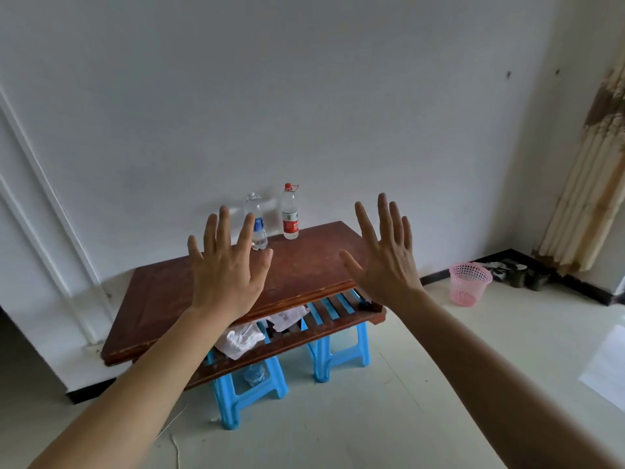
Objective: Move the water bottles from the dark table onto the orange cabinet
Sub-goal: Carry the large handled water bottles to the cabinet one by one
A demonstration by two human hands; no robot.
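— Forearms come in from the bottom edge, both bare. How are the hands set?
— Left hand (225,272) and right hand (385,257) are raised, backs to the camera, fingers spread wide, grasping nothing

— What's around them?
— A dark wooden table (162,299) against the white wall, blue stools (252,390) under it, crumpled white bags (241,340) on its slatted shelf, a pink basket (468,282) on the floor to the right

— And the bottles?
— Both upright at the table's far edge. The blue-label bottle (258,225) sits partly behind the left hand's fingertips; the red-label bottle (290,214) stands beside it, between the two hands in view, neither one touched
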